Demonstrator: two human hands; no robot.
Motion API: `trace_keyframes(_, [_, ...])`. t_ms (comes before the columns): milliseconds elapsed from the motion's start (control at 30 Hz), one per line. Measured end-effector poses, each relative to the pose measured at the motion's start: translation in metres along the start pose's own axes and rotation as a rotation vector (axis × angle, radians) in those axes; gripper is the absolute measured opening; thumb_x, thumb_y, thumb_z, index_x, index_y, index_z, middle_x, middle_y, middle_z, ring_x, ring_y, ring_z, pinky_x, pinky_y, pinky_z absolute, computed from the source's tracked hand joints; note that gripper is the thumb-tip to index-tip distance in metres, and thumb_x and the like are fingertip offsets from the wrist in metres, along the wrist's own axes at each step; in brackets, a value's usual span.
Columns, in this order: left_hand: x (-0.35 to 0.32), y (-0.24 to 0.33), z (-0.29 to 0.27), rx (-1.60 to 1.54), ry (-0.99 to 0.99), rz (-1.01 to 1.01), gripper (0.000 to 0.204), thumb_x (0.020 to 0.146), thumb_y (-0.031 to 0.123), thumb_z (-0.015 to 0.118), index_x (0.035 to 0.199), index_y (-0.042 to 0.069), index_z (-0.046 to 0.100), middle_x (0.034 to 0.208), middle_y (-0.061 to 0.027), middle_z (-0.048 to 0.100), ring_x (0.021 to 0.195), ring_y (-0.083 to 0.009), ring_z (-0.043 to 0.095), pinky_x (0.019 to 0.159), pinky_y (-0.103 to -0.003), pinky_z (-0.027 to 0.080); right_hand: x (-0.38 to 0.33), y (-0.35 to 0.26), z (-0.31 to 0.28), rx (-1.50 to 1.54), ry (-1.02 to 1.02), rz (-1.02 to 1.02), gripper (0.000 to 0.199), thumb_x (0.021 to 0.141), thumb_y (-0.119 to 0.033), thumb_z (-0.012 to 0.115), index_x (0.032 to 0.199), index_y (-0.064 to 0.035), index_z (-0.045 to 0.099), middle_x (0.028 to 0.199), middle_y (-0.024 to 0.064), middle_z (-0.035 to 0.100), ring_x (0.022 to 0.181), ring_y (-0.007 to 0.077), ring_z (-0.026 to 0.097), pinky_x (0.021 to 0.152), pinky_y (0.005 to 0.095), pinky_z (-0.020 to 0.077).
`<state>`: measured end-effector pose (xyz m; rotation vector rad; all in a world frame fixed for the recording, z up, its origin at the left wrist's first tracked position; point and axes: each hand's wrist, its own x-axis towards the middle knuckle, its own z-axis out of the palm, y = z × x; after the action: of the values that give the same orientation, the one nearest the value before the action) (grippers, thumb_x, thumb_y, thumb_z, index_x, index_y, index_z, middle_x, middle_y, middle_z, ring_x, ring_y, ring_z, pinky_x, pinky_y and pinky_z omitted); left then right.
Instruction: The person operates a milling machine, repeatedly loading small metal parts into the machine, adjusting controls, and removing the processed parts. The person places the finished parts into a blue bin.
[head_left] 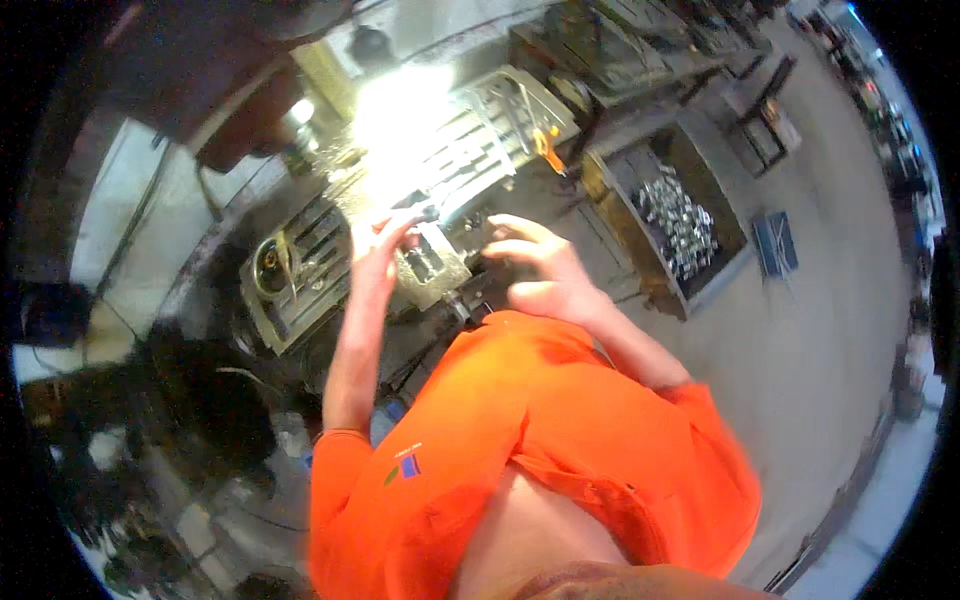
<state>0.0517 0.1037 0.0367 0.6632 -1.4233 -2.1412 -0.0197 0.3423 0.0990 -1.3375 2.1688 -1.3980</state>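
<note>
My left hand (377,245) is at the metal fixture (432,268) on the slotted machine table (300,275). Its fingers come together at a small dark piece (428,213), whose kind I cannot make out. To the right, my right hand (550,265) hovers beside the fixture with fingers bent and apart from the thumb. Nothing shows in its grasp. A strong lamp glare (400,120) washes out the part of the table beyond my left hand.
An orange-handled tool (548,150) lies at the table's far right end. Right of the machine, an open metal bin (735,235) holds many shiny metal parts (675,220). A blue flat object (775,243) lies on the floor past it. Dark machine parts (235,120) overhang at left.
</note>
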Motion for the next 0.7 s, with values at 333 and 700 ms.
trace_keyframes(333, [-0.032,-0.049,0.088,-0.125,-0.158,-0.372,0.009,0.08,0.01,0.061,0.083,0.002,0.062,0.07,-0.0021,0.057,0.062,-0.0106,0.052,0.057,-0.024,0.042,-0.009,0.034,0.008,-0.086,0.18,0.032,0.043,0.054,-0.011,0.057,0.096,-0.0051,0.062,0.129,0.0237,0.033,0.115,0.0397,0.037,0.097,0.0407,0.0336])
trace_keyframes(700, [-0.037,-0.045,0.12,0.155,-0.575,-0.449,0.022,0.086,0.015,0.055,0.097,-0.004,0.058,0.066,-0.0032,0.056,0.061,-0.0118,0.055,0.062,-0.025,0.046,-0.059,0.113,-0.086,-0.135,0.248,0.149,0.041,0.054,-0.01,0.058,0.094,-0.0122,0.068,0.113,0.0182,0.051,0.103,0.031,0.052,0.09,0.0337,0.0417])
